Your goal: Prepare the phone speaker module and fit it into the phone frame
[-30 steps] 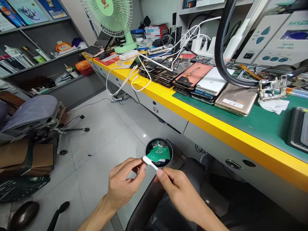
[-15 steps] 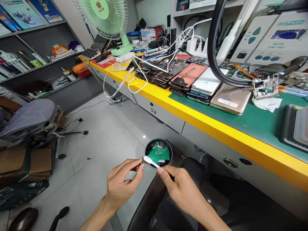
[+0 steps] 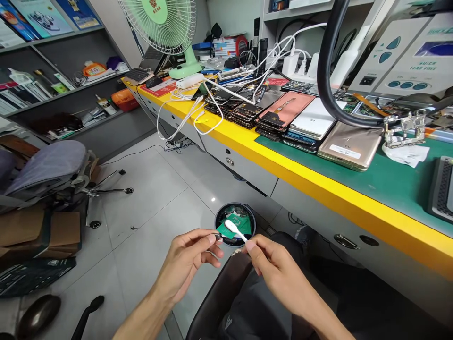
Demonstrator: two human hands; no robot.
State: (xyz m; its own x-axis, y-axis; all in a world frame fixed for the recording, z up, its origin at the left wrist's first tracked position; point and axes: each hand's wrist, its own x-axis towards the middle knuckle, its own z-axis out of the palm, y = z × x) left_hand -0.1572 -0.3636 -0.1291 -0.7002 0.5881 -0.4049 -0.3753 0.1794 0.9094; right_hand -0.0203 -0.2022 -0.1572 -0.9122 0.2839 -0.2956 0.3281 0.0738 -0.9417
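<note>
Swab (image 3: 232, 227) is hovering right of a small part (image 3: 217, 236)
Phones (image 3: 311, 121) are lying on the workbench (image 3: 300, 178), a fan (image 3: 161, 23) standing left of them.

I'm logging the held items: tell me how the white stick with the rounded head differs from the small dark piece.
Size: the white, round-headed stick shows longer than the small dark piece, which is partly covered.
Colour: the stick is white; the piece looks mostly dark.
Hold: the stick slants up from the right grip; the piece is pinched in the left grip.
Both are held up, with a gap visible between them.
</note>
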